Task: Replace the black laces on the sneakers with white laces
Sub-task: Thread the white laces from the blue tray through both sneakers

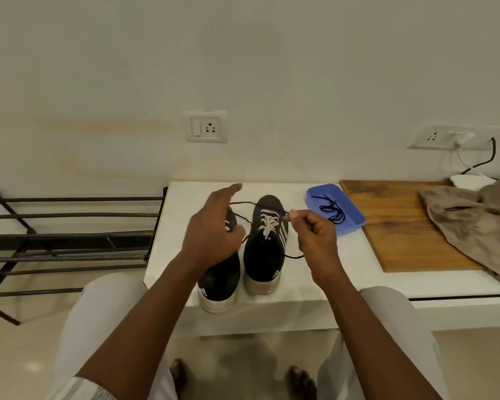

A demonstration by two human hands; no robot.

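Note:
Two black sneakers stand side by side on a white table (pixel 306 278). The right sneaker (pixel 264 249) carries a tied white lace (pixel 267 223). Much of the left sneaker (pixel 218 281) is hidden behind my left hand (pixel 214 229), which hovers over it with fingers spread. My right hand (pixel 315 235) pinches a loose black lace (pixel 244 204) to the right of the right sneaker. The lace runs in a loop from my right fingers toward my left hand, and one end trails past my right wrist.
A blue tray (pixel 354 223) at the back right of the table holds another black lace (pixel 332 209). A wooden board (pixel 401 226) with a brown cloth (pixel 474 223) lies right of it. A black metal rack (pixel 70 241) stands to the left. My knees sit close to the table's front edge.

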